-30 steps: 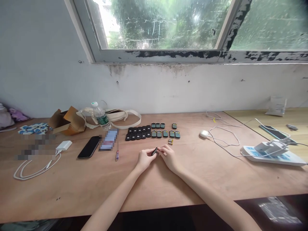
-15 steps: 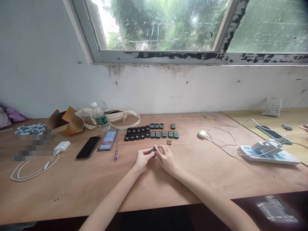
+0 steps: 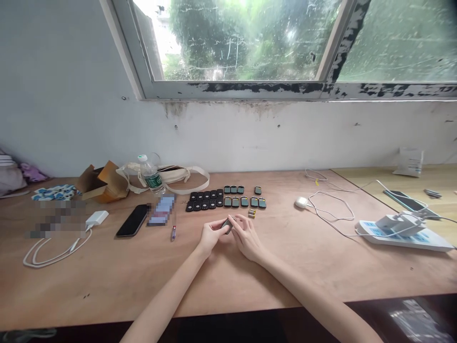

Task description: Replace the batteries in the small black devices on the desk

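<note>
My left hand (image 3: 212, 236) pinches a small dark electronic module (image 3: 227, 226) with a grey, screen-like face, tilted between thumb and fingers. On the other side, my right hand (image 3: 247, 238) has its fingertips closed on the same module, partly hiding it. Just beyond the hands lie small cylindrical batteries (image 3: 252, 214). Further back, similar modules (image 3: 235, 202) with grey faces rest in two rows. To their left, black oval-marked covers (image 3: 205, 204) lie side by side in two rows.
A screwdriver (image 3: 173, 233), a black phone (image 3: 132, 221) and a water bottle (image 3: 153, 181) lie or stand to the left, near a cardboard box (image 3: 103, 188) and a white strap bag (image 3: 174, 174). At right are a power strip (image 3: 403, 236) and a white cable (image 3: 332, 228).
The module is turned slightly and shows more of its grey face between my fingers. My right fingers have shifted a little on it. The whole view has moved slightly.
</note>
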Motion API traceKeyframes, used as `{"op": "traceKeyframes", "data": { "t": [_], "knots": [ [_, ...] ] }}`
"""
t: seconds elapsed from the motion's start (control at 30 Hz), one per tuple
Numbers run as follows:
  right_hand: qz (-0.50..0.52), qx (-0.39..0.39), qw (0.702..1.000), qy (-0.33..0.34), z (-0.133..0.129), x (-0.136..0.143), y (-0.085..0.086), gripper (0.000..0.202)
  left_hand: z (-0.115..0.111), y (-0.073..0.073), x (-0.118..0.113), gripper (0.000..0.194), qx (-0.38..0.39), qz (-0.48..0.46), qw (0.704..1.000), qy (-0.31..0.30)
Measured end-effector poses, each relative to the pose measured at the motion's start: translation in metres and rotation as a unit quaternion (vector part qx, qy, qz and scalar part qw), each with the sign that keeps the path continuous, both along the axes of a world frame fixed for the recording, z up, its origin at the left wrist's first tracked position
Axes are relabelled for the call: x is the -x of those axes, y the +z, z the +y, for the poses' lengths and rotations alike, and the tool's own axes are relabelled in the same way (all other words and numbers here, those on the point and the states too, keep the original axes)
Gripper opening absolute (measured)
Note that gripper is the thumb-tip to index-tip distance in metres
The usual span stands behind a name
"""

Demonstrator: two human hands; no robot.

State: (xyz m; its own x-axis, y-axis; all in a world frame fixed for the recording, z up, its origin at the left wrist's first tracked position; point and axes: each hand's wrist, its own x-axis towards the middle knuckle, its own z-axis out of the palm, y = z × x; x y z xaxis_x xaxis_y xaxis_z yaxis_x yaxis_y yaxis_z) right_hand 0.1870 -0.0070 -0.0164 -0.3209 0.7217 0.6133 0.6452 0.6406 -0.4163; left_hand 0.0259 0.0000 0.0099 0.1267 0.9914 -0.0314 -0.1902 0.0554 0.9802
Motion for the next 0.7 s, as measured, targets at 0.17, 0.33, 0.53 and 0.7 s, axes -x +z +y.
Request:
{"op": "traceKeyframes", "data": {
  "t": [0.17, 0.33, 0.53, 0.7],
  "knots": [
    [0.278, 0.263, 0.921, 0.071, 0.006, -0.002, 0.01, 0.037, -0.002, 0.006, 0.003, 0.042, -0.008, 0.012, 0.999, -0.036],
    [0.332, 0.359, 0.865, 0.111, 0.011, -0.004, 0.011, 0.039, -0.003, -0.002, -0.001, 0.041, -0.004, 0.03, 0.998, -0.051],
    [0.379, 0.4, 0.825, 0.124, 0.007, -0.005, 0.014, 0.039, -0.003, -0.003, -0.002, 0.041, -0.011, 0.033, 0.997, -0.063],
    [0.404, 0.446, 0.786, 0.137, 0.009, -0.007, 0.014, 0.036, -0.004, -0.002, -0.002, 0.04, -0.013, 0.036, 0.997, -0.065]
  ]
}}
